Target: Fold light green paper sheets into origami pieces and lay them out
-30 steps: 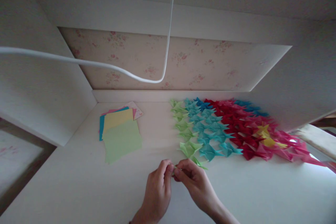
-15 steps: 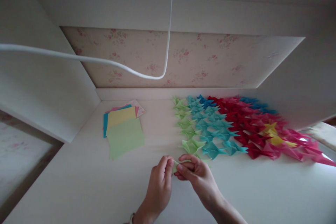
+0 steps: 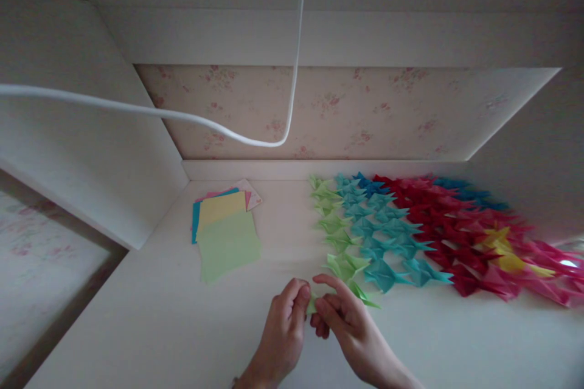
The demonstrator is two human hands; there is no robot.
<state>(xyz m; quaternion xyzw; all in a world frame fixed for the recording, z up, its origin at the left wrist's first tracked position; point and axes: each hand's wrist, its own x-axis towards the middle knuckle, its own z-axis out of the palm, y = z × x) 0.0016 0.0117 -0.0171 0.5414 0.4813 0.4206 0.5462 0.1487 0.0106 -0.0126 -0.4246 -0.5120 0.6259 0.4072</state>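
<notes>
A small piece of folded light-green paper (image 3: 311, 304) is pinched between my two hands above the white table. My left hand (image 3: 287, 322) closes on its left side, thumb against the curled fingers. My right hand (image 3: 343, 319) grips the other side between thumb and fingers, with the index finger raised and bent. Most of the paper is hidden by the fingers. Just beyond my right hand lies a light-green origami crane (image 3: 362, 295), and behind it another green crane (image 3: 345, 265) tops a column of similar ones.
Rows of turquoise cranes (image 3: 385, 273), red cranes (image 3: 465, 276) and yellow cranes (image 3: 508, 255) spread to the right. A stack of coloured paper sheets, green sheet (image 3: 230, 246) uppermost, lies at the left. A white cable (image 3: 219, 129) hangs across the view before the wallpapered back panel (image 3: 333, 115).
The whole view has shifted, so the table things appear slightly farther right and lower. My right index finger has lifted a little; both hands keep hold of the green paper.
</notes>
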